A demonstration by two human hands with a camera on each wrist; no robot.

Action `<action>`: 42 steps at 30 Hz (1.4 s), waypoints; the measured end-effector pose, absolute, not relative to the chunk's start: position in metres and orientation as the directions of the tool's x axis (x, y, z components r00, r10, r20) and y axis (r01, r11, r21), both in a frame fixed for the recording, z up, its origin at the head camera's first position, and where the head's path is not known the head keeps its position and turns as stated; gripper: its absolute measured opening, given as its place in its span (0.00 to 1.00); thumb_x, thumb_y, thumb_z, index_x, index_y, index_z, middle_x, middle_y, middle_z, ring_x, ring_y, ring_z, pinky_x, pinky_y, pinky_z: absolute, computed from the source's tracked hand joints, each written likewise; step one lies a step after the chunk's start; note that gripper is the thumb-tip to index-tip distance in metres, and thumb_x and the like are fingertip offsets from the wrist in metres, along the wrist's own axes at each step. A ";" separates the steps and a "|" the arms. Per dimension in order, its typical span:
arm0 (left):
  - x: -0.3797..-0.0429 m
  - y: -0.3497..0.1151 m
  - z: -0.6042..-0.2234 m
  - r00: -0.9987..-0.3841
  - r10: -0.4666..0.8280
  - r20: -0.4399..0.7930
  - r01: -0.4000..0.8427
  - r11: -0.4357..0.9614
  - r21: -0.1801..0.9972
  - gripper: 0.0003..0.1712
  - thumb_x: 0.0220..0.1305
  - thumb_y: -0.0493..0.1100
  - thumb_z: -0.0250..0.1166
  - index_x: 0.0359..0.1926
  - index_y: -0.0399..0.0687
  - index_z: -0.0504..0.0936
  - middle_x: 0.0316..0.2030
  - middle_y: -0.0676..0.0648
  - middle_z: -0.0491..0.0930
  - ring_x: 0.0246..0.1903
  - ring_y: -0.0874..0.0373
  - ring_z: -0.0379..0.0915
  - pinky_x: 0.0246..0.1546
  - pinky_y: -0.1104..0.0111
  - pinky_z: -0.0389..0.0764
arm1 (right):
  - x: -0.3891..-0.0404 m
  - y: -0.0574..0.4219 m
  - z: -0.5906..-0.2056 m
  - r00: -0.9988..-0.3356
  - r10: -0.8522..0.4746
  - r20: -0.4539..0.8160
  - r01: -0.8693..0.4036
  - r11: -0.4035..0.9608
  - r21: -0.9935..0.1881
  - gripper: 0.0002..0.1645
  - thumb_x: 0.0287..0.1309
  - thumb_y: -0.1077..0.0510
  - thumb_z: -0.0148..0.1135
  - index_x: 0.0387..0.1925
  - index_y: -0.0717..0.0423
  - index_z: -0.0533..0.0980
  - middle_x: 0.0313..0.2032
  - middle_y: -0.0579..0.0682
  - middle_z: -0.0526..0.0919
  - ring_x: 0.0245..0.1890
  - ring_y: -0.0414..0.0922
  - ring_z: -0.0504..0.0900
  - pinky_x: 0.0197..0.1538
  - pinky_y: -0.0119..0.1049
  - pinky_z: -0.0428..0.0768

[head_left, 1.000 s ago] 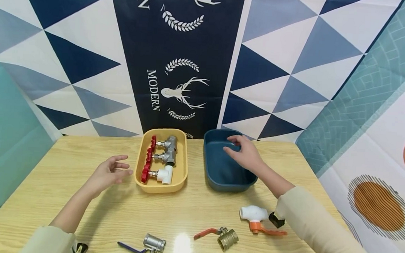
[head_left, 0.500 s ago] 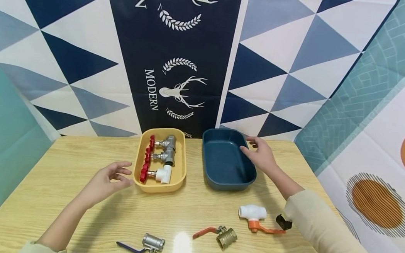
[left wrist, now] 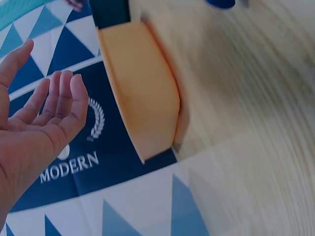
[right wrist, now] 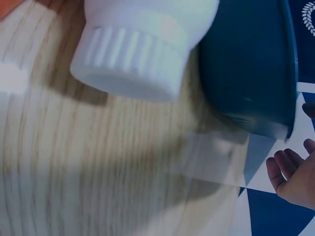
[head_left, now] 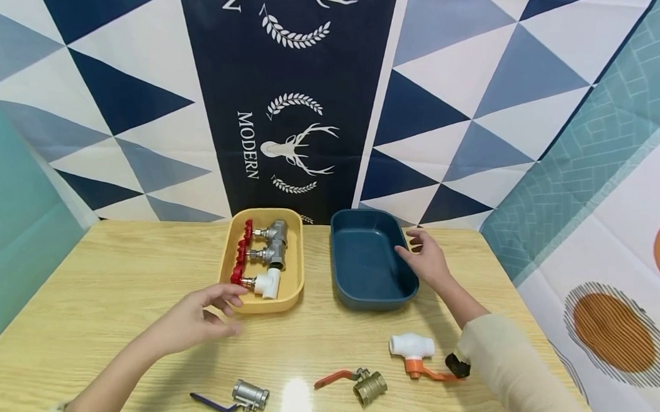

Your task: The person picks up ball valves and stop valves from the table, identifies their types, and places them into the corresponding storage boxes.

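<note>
Currently I'm watching the yellow bin sitting just left of the frame's lower centre, the left hand hovering near its lower-left corner, fingers loosely bent; rightward, the right hand is hovering relaxed beside the blue bin.

- Wood-grain tabletop here, dark-blue tub standing on it
- Yellow tub left of the dark-blue tub
- White plastic ball valve, brass ball valve in front of it
- Steel ball valve front-left
</note>
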State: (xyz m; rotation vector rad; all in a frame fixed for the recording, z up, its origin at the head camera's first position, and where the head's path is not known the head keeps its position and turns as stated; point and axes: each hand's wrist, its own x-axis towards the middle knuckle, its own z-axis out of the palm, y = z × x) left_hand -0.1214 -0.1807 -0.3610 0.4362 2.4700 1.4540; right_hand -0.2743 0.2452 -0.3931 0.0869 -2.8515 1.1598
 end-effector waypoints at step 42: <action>-0.093 -0.146 -0.404 -0.645 0.708 -0.289 0.364 0.616 0.698 0.22 0.41 0.39 0.74 0.39 0.59 0.78 0.33 0.65 0.69 0.34 0.71 0.62 0.35 0.78 0.69 | -0.279 0.241 -0.408 -1.000 0.016 0.005 0.008 0.723 -0.691 0.32 0.62 0.58 0.54 0.65 0.62 0.59 0.53 0.68 0.71 0.49 0.60 0.75 0.49 0.52 0.77</action>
